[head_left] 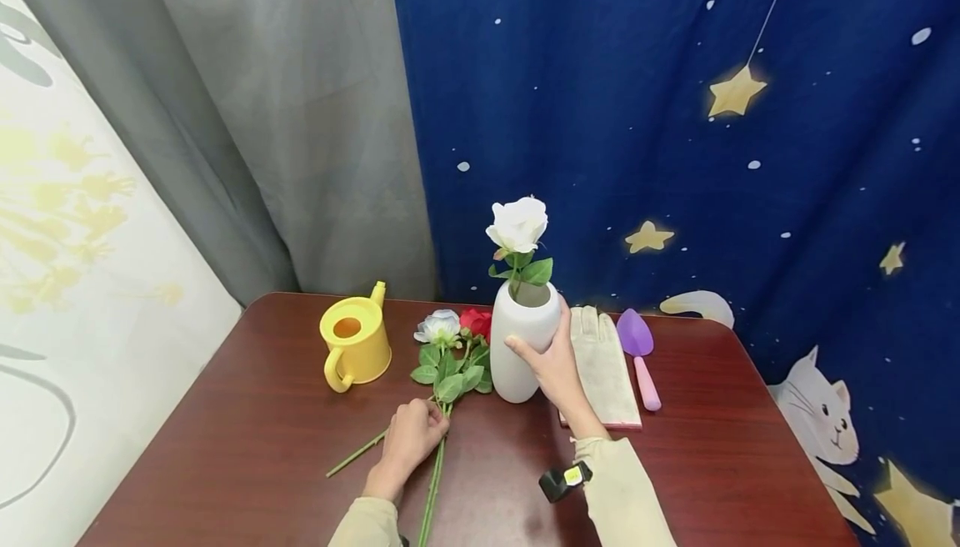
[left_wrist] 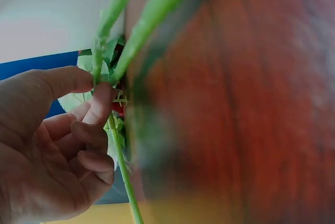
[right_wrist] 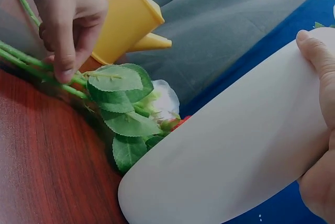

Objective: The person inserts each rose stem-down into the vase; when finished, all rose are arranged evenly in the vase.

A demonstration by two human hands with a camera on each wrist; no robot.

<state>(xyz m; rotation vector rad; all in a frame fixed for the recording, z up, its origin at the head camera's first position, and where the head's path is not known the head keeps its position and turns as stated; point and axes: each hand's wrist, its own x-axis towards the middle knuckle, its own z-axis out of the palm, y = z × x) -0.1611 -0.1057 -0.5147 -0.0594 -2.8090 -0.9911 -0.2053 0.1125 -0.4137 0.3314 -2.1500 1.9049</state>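
A white vase (head_left: 513, 351) stands on the table with one white rose (head_left: 518, 226) upright in its mouth. My right hand (head_left: 555, 363) grips the vase's right side, thumb across the front; in the right wrist view the vase (right_wrist: 225, 145) looks tilted. Left of it lie artificial roses, a pale bluish-white bloom (head_left: 438, 328) and a red bloom (head_left: 476, 323) partly behind the vase. With thumb and forefinger, my left hand (head_left: 411, 439) pinches a green stem (left_wrist: 98, 62) below the leaves. Another stem (left_wrist: 125, 182) slants out beyond that hand.
A yellow watering can (head_left: 363, 343) stands at the back left. Right of the vase lie cream work gloves (head_left: 606, 372) and a small trowel (head_left: 637, 347) with purple blade and pink handle. Grey and blue curtains (head_left: 600, 113) hang behind the table's back edge.
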